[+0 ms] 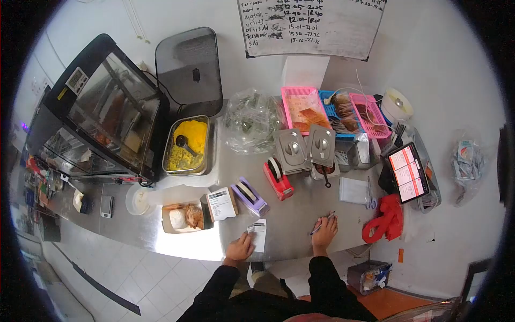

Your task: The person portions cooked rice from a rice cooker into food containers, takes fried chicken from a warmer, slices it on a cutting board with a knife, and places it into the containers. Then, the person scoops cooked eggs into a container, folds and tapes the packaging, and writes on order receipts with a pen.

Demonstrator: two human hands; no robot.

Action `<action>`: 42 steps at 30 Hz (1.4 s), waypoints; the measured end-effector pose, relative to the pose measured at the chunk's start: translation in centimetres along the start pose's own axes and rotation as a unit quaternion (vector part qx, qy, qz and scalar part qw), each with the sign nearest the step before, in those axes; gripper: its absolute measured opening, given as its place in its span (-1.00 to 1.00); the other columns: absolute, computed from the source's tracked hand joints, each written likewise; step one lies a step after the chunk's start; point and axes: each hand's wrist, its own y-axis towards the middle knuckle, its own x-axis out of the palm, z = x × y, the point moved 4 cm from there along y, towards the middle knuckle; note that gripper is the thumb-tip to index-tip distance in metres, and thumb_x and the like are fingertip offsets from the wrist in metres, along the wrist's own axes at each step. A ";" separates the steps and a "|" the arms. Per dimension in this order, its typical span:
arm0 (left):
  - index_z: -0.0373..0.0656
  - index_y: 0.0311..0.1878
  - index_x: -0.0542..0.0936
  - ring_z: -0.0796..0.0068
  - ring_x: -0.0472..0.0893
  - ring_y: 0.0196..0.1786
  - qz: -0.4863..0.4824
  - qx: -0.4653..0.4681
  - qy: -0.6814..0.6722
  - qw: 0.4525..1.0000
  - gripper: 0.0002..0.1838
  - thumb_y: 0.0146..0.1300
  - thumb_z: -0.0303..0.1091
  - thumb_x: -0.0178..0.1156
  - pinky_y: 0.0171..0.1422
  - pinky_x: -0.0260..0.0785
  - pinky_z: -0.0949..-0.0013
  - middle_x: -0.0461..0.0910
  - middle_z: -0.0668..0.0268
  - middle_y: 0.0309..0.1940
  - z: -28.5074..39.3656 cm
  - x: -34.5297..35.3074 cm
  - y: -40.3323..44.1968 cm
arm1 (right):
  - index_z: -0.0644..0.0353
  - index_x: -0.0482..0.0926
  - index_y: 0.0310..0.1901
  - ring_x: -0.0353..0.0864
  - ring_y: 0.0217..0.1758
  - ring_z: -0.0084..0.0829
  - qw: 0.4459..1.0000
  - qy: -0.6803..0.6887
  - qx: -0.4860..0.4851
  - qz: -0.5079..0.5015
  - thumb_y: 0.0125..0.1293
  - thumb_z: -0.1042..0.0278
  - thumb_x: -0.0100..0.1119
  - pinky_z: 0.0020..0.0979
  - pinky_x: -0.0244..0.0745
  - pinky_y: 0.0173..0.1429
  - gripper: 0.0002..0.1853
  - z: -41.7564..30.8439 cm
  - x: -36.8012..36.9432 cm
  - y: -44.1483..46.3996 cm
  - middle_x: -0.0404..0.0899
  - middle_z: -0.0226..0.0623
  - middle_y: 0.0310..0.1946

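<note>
My left hand (240, 248) is at the front edge of the steel counter, its fingers curled at the left edge of a small printed receipt (258, 235). My right hand (323, 234) rests on the counter further right, closed around a pen (331, 215) that points up and away. Beyond the receipt are a purple tape dispenser (252, 197) and a box with a printed label (222, 205). Left of them sits an open food box (188, 217) with rice and browned food.
A red tape dispenser (279, 181), lidded steel containers (292, 150) and a tray of yellow food (189, 134) stand further back. At the right are a tablet (407, 173), scissors (370, 196) and a red bundle (387, 220). A glass-fronted warmer (115, 112) occupies the left.
</note>
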 end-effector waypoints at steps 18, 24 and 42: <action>-0.02 0.19 0.40 0.19 0.63 -0.42 0.011 0.004 0.004 1.000 -0.50 0.15 -0.16 0.12 -0.39 0.52 0.21 0.47 0.19 0.02 0.0 0.0 -0.1 | 0.18 0.48 -0.14 0.20 0.35 0.03 1.000 0.003 0.011 -0.005 0.39 0.17 -0.05 0.01 0.07 0.36 -0.75 -0.1 -0.2 0.1 0.36 0.06 0.16; -0.02 0.21 0.38 0.20 0.63 -0.41 0.020 0.012 0.005 1.000 -0.47 0.16 -0.13 0.13 -0.38 0.52 0.24 0.47 0.14 0.03 -0.2 0.3 -0.2 | 0.17 0.48 -0.13 0.22 0.34 0.03 1.000 -0.006 0.010 -0.003 0.39 0.17 -0.04 0.00 0.10 0.35 -0.76 0.1 0.2 -0.1 0.37 0.06 0.16; -0.16 0.28 0.34 0.27 0.57 -0.42 0.054 -0.024 0.022 0.998 -0.09 0.00 0.33 0.22 -0.46 0.47 0.32 0.45 0.18 -0.21 0.0 -0.6 0.3 | 0.31 0.56 -0.11 0.41 0.08 -0.24 0.962 0.262 -0.005 0.075 0.44 0.17 -0.07 -0.26 0.38 0.04 -0.66 0.8 -0.7 -1.8 0.37 -0.04 0.08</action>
